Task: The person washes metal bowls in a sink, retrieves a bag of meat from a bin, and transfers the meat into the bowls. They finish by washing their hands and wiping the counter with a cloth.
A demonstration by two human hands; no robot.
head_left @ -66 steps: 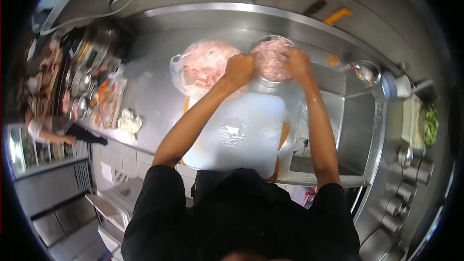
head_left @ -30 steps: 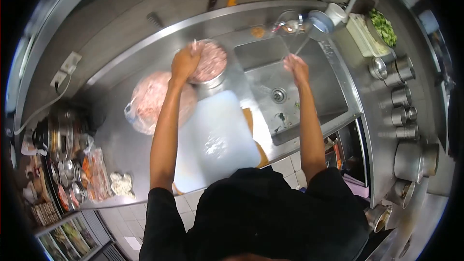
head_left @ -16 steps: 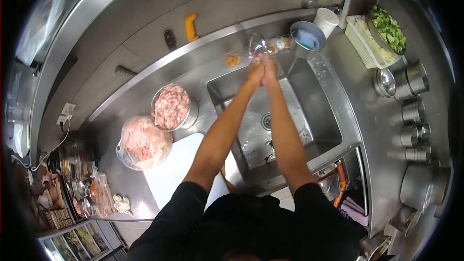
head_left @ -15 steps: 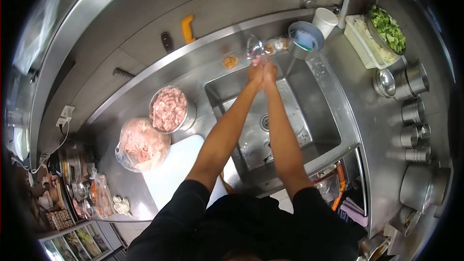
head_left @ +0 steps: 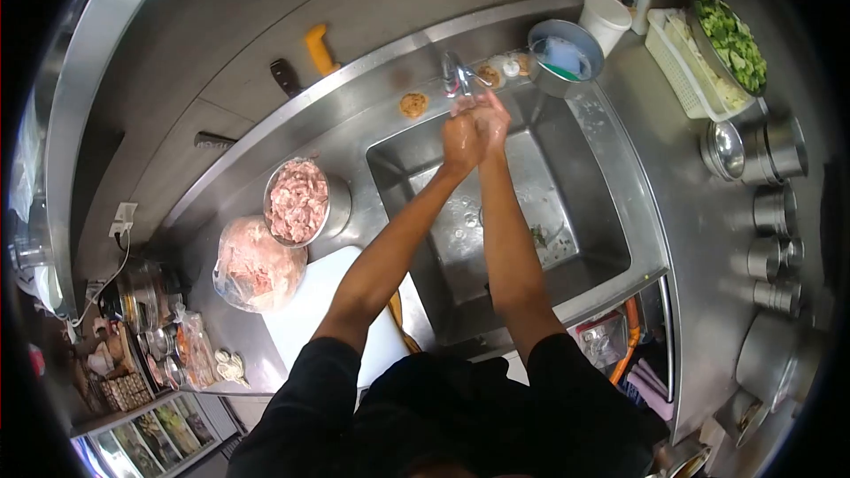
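Note:
My left hand (head_left: 459, 139) is curled and pressed against my right hand (head_left: 493, 124), just below the faucet (head_left: 456, 75) at the back of the steel sink (head_left: 602, 190). Both hands look wet and hold no object that I can see. The right hand's fingers stretch up and apart, while the left fingers appear folded and are partly hidden. Water droplets and a few green scraps (head_left: 538, 236) lie on the sink floor.
Left of the sink are a metal pot of raw meat (head_left: 299, 199), a plastic bag of minced meat (head_left: 257, 265) and a white cutting board (head_left: 323, 319). A grey pot (head_left: 567, 84), a white basket (head_left: 673, 75) and steel containers (head_left: 775, 208) stand to the right.
My hands have come slightly lower and closer, with the left now curled against the right and the right's fingers spread. The whole view has shifted and turned a little.

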